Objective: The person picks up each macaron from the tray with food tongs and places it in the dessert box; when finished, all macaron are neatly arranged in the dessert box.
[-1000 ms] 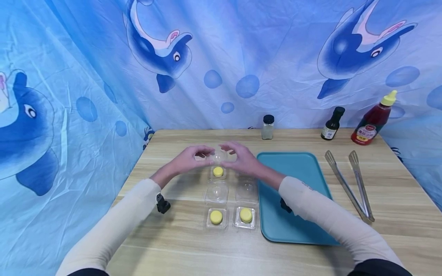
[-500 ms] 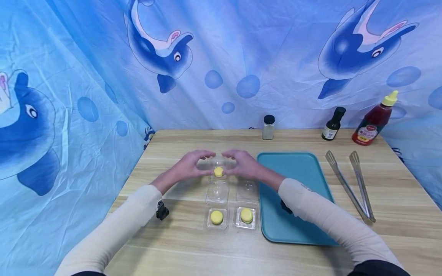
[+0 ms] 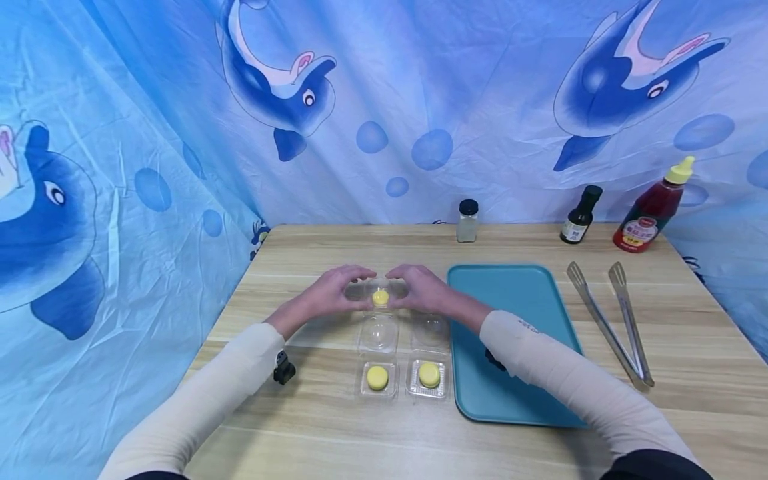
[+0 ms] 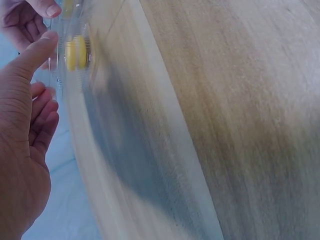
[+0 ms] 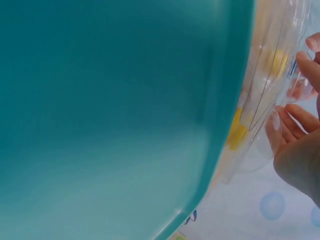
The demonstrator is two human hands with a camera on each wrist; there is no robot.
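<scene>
Both hands meet at a small clear plastic clamshell box [image 3: 380, 283] with a yellow macaron [image 3: 381, 298] in it. My left hand [image 3: 327, 291] holds its left side, thumb in front and fingers behind. From the right, my right hand [image 3: 425, 289] grips it the same way. The clear lid lies folded down over the macaron between them. In the left wrist view, the left thumb [image 4: 37, 55] presses near the plastic edge. Nearer the person, two more clamshells stand with lids [image 3: 378, 332] laid back, a macaron [image 3: 377, 378] and another macaron [image 3: 429, 375] in their bases.
A teal tray [image 3: 510, 393] lies right of the boxes, under the right forearm. Metal tongs [image 3: 606, 327] rest beyond it. A black-capped jar [image 3: 467, 223], a dark bottle [image 3: 577, 217] and a red sauce bottle [image 3: 645, 217] stand along the back edge.
The clear lid has come down from a raised position onto the box over the macaron. Both hands lowered with it and now hold the box at its sides.
</scene>
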